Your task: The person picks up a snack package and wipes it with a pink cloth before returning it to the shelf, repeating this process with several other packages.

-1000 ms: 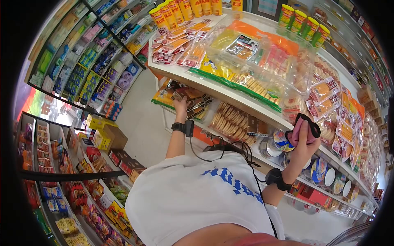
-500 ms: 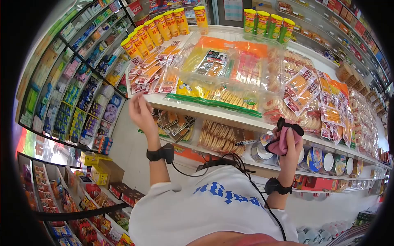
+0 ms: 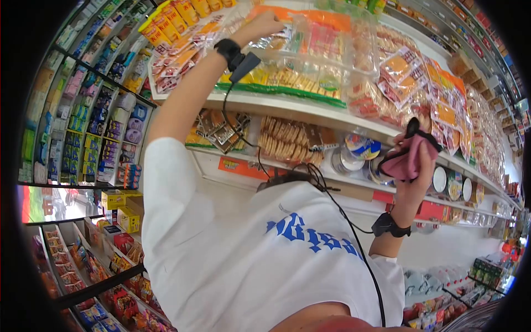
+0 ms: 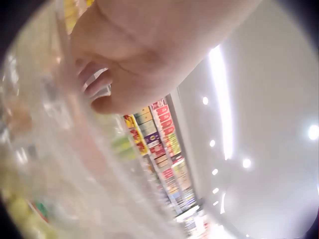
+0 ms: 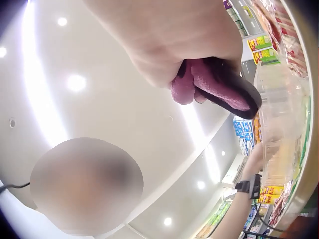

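Note:
Stretched over the upper display shelf, my left hand [image 3: 259, 29] is at the far left part of a clear plastic tray [image 3: 362, 55], above packaged snacks. Its fingers look loosely bent in the left wrist view, where the palm [image 4: 139, 55] is beside blurred clear plastic [image 4: 99, 164]; whether they touch the tray is unclear. My right hand [image 3: 416, 185] grips a pink cloth with black trim [image 3: 404, 159] in front of the shelf edge. The right wrist view shows the cloth [image 5: 214, 87] bunched under that hand [image 5: 184, 40].
Yellow canisters [image 3: 166, 27] line the back left of the shelf. Bagged snacks [image 3: 442, 105] hang over its right part. On the lower shelf are round crackers [image 3: 282, 138] and bowl-shaped packs [image 3: 362, 146]. Stocked racks [image 3: 83, 127] stand at the left.
From dark packets on the lower shelf, my left hand has risen past the upper shelf's left corner to the tray. My right hand keeps hold of the cloth. The head view has shifted.

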Tool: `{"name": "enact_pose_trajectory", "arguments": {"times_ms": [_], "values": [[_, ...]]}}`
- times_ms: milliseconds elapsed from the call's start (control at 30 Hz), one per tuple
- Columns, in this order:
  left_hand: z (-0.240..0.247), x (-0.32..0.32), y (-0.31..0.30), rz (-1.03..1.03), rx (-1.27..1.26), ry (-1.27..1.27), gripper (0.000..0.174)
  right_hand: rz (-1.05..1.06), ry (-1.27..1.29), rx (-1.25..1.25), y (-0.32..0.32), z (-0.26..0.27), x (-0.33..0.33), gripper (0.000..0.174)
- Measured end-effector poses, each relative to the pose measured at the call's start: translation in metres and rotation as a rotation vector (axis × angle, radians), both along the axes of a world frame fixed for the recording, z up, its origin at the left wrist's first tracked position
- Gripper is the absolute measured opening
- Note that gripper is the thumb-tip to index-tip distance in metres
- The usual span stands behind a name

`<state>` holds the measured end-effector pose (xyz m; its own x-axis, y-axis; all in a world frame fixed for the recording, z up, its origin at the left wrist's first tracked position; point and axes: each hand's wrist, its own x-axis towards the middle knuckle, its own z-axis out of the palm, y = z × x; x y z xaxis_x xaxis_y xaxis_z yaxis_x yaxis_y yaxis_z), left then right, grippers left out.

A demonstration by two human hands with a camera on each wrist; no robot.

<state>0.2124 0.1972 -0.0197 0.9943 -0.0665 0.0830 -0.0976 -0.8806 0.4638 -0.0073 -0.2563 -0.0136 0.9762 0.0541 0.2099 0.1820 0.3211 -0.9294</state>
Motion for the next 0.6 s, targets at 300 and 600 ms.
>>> {"name": "enact_pose_trajectory", "arguments": {"times_ms": [300,600], "values": [[-0.016,-0.01,-0.018,0.015,0.412,0.271,0.048,-0.26,0.043,0.131,-0.056,-0.003,-0.012,0.036],[-0.034,-0.002,-0.011,0.006,0.506,0.233,0.045,-0.223,0.082,0.137,-0.03,-0.01,-0.005,0.032]]}}
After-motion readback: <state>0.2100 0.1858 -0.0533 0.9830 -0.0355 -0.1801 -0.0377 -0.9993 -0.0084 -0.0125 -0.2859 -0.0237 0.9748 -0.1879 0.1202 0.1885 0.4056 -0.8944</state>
